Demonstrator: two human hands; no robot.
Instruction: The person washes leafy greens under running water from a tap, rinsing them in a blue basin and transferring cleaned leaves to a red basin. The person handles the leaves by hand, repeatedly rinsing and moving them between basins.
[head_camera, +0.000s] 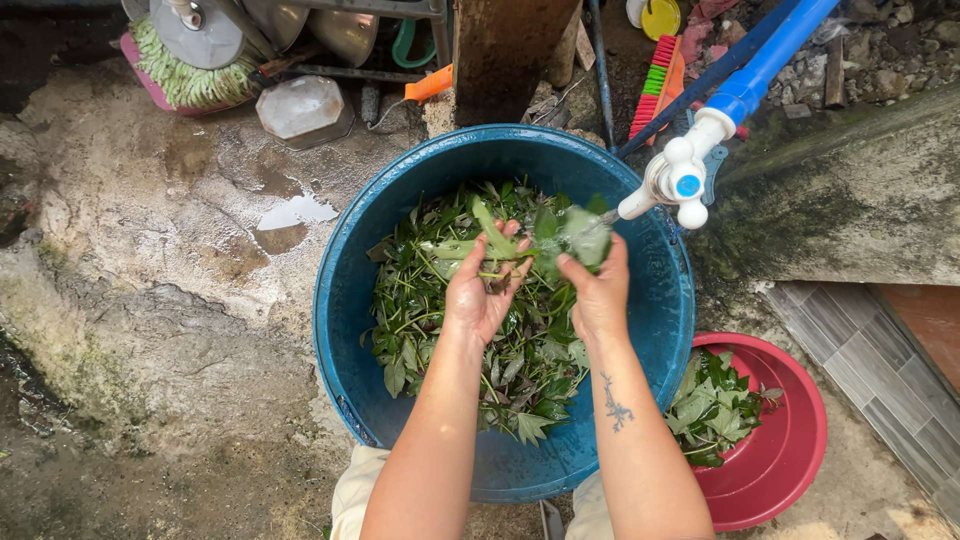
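Leafy stems (500, 245), gripped by both the left hand (480, 295) and right hand (598, 295), hang over a leaf-filled blue tub (345, 330).

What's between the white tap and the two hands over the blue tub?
In the head view, a thin stream of water runs from the tap onto the leaves held by both hands, above the tub.

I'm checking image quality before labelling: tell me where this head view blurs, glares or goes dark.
Head view: soft, even daylight, no hard shadows; running water blurs the leaves held by both hands, left hand and right hand; the puddle glares pale; the top left corner is dark.
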